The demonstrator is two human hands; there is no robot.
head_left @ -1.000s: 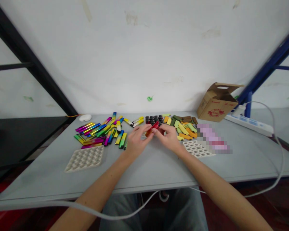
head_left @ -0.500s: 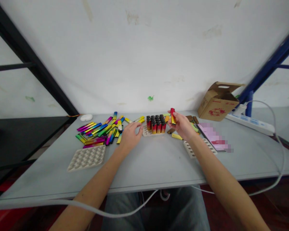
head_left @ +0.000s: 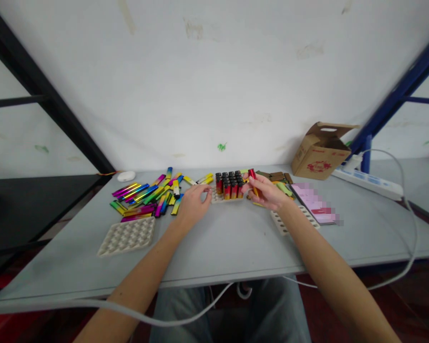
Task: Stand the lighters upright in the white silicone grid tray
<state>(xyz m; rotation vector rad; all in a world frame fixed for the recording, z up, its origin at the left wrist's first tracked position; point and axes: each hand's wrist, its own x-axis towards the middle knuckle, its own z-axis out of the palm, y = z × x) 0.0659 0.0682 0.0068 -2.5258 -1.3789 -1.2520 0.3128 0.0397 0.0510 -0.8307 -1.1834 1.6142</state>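
Red-and-yellow lighters with black tops (head_left: 230, 186) stand upright in rows in a pale tray (head_left: 227, 201) near the middle of the table. My right hand (head_left: 266, 191) is closed round a red-and-yellow lighter (head_left: 252, 178) just right of these rows. At the tray's left edge is my left hand (head_left: 195, 203), its thumb and fingertips close together; whether something small is between them cannot be made out. Many shiny multicoloured lighters (head_left: 146, 195) lie in a loose pile to its left.
An unfilled pale tray (head_left: 128, 236) lies at the front left, another (head_left: 280, 224) partly under my right forearm. Behind on the right are a cardboard box (head_left: 318, 157), a power strip (head_left: 370, 183) and a phone-like pink screen (head_left: 316, 205). A white case (head_left: 126, 176) sits back left.
My right hand has moved slightly down and left with the red lighter, which now tilts more. My left hand has barely moved. The whole view has shifted a little.
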